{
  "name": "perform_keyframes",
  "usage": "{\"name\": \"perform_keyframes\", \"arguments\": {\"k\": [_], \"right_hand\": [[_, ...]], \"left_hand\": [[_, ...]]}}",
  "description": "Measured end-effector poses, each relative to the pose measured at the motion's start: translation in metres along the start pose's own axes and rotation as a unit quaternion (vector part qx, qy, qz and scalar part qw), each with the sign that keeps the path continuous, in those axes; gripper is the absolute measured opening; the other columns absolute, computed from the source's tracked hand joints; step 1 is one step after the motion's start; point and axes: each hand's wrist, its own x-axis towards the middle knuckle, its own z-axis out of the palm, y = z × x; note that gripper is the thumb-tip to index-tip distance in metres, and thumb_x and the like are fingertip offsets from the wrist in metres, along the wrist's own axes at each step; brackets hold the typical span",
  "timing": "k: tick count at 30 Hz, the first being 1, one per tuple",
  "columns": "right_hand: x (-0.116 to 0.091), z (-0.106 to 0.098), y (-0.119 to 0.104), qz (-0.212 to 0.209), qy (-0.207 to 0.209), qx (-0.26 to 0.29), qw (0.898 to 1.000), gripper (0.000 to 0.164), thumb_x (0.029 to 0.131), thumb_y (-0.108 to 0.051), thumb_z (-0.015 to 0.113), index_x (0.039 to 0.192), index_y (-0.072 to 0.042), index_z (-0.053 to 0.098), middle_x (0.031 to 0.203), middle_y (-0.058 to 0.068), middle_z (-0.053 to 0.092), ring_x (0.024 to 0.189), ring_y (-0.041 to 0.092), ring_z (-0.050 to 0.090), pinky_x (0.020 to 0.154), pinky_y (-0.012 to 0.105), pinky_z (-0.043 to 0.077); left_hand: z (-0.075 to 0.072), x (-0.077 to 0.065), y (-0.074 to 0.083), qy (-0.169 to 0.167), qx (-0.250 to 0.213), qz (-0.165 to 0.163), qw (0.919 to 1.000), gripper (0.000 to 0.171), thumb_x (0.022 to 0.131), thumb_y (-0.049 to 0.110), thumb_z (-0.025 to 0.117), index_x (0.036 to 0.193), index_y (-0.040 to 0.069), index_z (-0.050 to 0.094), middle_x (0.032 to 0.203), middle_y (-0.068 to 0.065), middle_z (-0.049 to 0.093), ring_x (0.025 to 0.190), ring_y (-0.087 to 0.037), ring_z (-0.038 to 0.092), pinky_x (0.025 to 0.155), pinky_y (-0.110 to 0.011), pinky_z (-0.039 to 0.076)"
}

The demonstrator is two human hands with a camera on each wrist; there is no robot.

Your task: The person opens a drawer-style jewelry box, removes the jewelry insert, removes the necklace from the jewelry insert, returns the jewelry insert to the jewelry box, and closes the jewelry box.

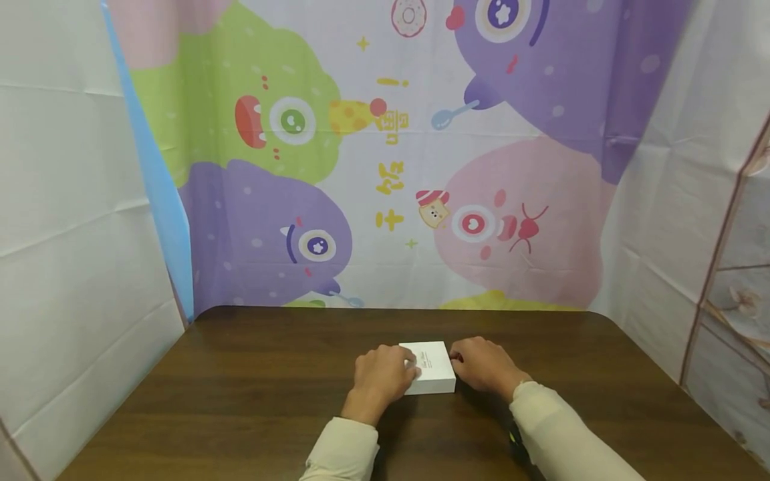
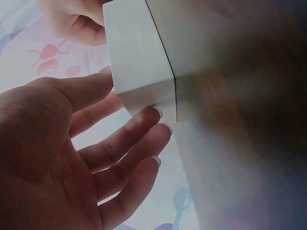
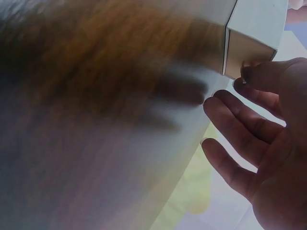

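A flat white box (image 1: 434,369) with small printed lettering on its lid lies on the table between both hands. My left hand (image 1: 383,375) holds the box at its left end; in the left wrist view the thumb (image 2: 91,90) meets the top edge and a finger (image 2: 139,125) reaches the end face. On the other side is my right hand (image 1: 484,364). The right wrist view has its thumb (image 3: 268,75) against the box's right end face (image 3: 247,52), while the other fingers (image 3: 235,122) are loosely bent beside the box. Contact behind the box is hidden.
The dark brown wooden table (image 1: 271,374) spans the space in front. A cartoon-printed curtain (image 1: 385,267) hangs along its back edge, with pale cloth (image 1: 78,267) on the left and patterned cloth (image 1: 674,267) on the right.
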Motion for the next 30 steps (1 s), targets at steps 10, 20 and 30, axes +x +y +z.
{"name": "perform_keyframes", "arguments": {"k": [10, 20, 30], "right_hand": [[-0.0009, 0.0004, 0.001, -0.007, 0.001, -0.002, 1.0, 0.02, 0.091, -0.019, 0.069, 0.073, -0.021, 0.061, 0.07, -0.009, 0.054, 0.063, 0.013, 0.049, 0.059, 0.037, 0.043], [-0.0013, -0.0002, -0.0003, -0.008, 0.006, 0.004, 1.0, 0.019, 0.09, -0.016, 0.068, 0.073, -0.021, 0.062, 0.07, -0.01, 0.055, 0.064, 0.012, 0.049, 0.06, 0.037, 0.044], [-0.0037, -0.0027, -0.0004, 0.001, 0.0, 0.009, 1.0, 0.021, 0.09, -0.017, 0.068, 0.072, -0.02, 0.059, 0.068, -0.008, 0.053, 0.062, 0.014, 0.049, 0.059, 0.037, 0.043]], "left_hand": [[0.0001, -0.0006, 0.0, -0.007, 0.005, -0.003, 1.0, 0.021, 0.085, 0.036, 0.077, 0.105, 0.027, 0.08, 0.098, -0.005, 0.075, 0.077, -0.028, 0.069, 0.06, -0.043, 0.049], [-0.0006, -0.0011, 0.0001, -0.025, 0.017, 0.005, 0.9995, 0.016, 0.088, 0.041, 0.074, 0.093, 0.027, 0.08, 0.087, -0.001, 0.074, 0.072, -0.026, 0.068, 0.057, -0.042, 0.048], [0.0015, 0.0029, 0.0022, -0.046, 0.02, 0.001, 0.9987, 0.028, 0.084, 0.055, 0.074, 0.096, 0.031, 0.08, 0.082, 0.002, 0.071, 0.066, -0.022, 0.063, 0.055, -0.04, 0.044]]}}
